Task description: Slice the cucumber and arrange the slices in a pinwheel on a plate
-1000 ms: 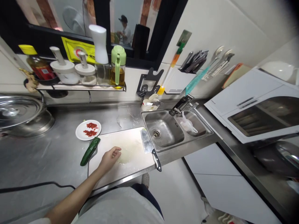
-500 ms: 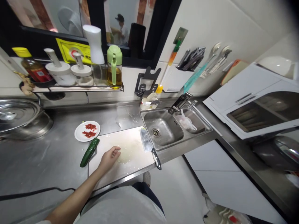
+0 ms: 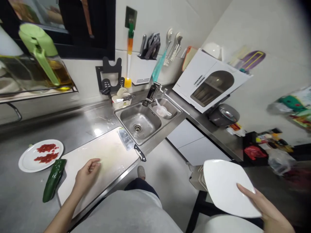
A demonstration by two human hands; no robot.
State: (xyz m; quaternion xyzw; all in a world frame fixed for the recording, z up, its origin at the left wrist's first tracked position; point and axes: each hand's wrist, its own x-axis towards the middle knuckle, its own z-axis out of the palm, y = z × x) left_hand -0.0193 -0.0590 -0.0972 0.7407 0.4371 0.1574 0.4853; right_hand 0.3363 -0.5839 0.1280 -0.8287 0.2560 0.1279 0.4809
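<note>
My right hand point(image 3: 267, 205) grips a white square plate point(image 3: 225, 184), its thumb lying over the top face. The plate is held tilted above the floor, at the lower right. Over the white cutting board point(image 3: 114, 145) rests my left hand point(image 3: 87, 173), fingers curled in with nothing visible in them. A cleaver point(image 3: 127, 139) with a black handle lies along the board's right side, near the sink. On the board's left edge lies a dark green cucumber point(image 3: 53, 181). Behind it is a round white plate point(image 3: 26, 161) bearing two heaps of chopped red pieces point(image 3: 47, 152).
Right of the board is a double steel sink point(image 3: 141, 121) with a black faucet point(image 3: 152, 94) and a plastic bag point(image 3: 162, 111) in the smaller basin. An oil bottle point(image 3: 43, 58) stands on a rack at left. Below the square plate, a white round surface point(image 3: 230, 225) shows.
The view has swung to the right. My right hand has come into sight with the white square plate in it. My left hand stays curled over the cutting board.
</note>
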